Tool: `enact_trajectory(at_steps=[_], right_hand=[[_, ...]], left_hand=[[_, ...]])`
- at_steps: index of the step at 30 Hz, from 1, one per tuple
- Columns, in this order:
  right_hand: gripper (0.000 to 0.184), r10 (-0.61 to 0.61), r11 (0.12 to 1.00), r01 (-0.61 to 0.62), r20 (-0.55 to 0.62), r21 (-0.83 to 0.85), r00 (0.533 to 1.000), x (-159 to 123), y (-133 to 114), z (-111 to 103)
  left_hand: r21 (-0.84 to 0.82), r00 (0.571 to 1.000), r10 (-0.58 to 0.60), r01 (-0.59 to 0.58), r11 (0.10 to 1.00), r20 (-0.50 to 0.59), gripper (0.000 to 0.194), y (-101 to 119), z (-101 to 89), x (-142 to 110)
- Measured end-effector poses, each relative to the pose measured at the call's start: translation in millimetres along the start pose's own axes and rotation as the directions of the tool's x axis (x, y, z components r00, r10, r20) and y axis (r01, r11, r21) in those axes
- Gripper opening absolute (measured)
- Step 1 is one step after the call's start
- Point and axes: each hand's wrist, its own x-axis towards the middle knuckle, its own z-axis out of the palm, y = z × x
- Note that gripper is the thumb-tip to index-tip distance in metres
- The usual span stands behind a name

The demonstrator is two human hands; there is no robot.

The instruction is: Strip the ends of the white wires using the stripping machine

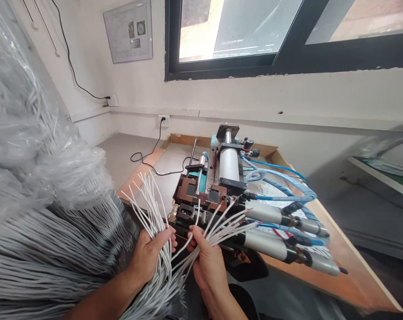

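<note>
A bundle of white cables [152, 206] is wrapped in my left hand [151, 251], its loose ends fanning upward. My right hand [206, 258] grips a second group of white cables [229, 226] whose tips fan to the right, some showing reddish inner wires. Between thumb and finger of that hand, one single cable [197, 215] points up toward the front of a pneumatic wire-stripping machine [191, 191]. Both hands are just in front of the machine, close together. Below them the cables run down and merge into one mass.
A large heap of grey cables [54, 258], partly under clear plastic wrap [48, 151], fills the left side. Silver cylinders [268, 244] and blue air hoses [288, 191] extend right from the machine. A wooden-edged bench [361, 284] holds it. A black power cord [161, 133] runs to the wall socket.
</note>
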Motion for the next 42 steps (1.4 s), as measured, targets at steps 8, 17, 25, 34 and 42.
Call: enact_trajectory(at_steps=[8,17,25,34,42], right_hand=[[0.024,0.118,0.989,-0.123,0.061,0.085,0.991,8,0,4],[0.031,0.208,0.978,-0.203,0.157,-0.05,0.965,2,-9,-4],[0.026,0.202,0.973,-0.211,0.101,0.09,0.974,8,-9,-2],[0.027,0.292,0.948,-0.301,0.099,0.099,0.951,9,-8,1],[0.023,0.131,0.991,-0.116,0.25,-0.073,0.959,-4,-10,-4]], left_hand=[[0.059,0.997,0.033,-0.038,0.998,0.072,0.015,7,2.4,7],[0.068,0.993,0.057,-0.064,0.996,0.105,0.015,12,10.7,7],[0.071,0.994,0.032,-0.04,0.997,0.106,0.014,13,14.0,7],[0.194,0.979,0.043,-0.083,0.978,0.201,0.016,10,7.3,7],[0.312,0.936,-0.104,-0.007,0.95,0.338,0.016,5,7.5,-3]])
